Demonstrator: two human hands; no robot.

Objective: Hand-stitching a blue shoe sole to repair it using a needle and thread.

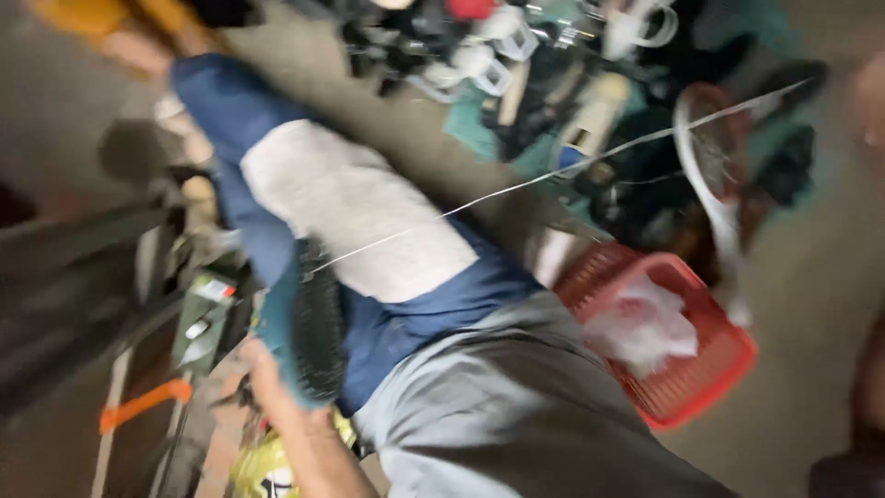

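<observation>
The whole picture is motion-blurred. My left hand (265,367) reaches in from the bottom edge and grips a teal and black tool (309,332) at its lower end. The tool rests against a leg in blue cloth with a pale grey patch (355,212), which stretches to the upper left. Grey cloth (507,415) covers the lower middle. A thin white wire (553,175) runs from the tool area up to the right. My right hand is not visible.
A red plastic basket (710,387) holding a white bag (641,323) stands on the floor at right. A white-rimmed racket-like hoop (705,175) and a heap of tools and mugs (516,65) lie beyond. Dark metal frames and an orange strap (143,404) are at left.
</observation>
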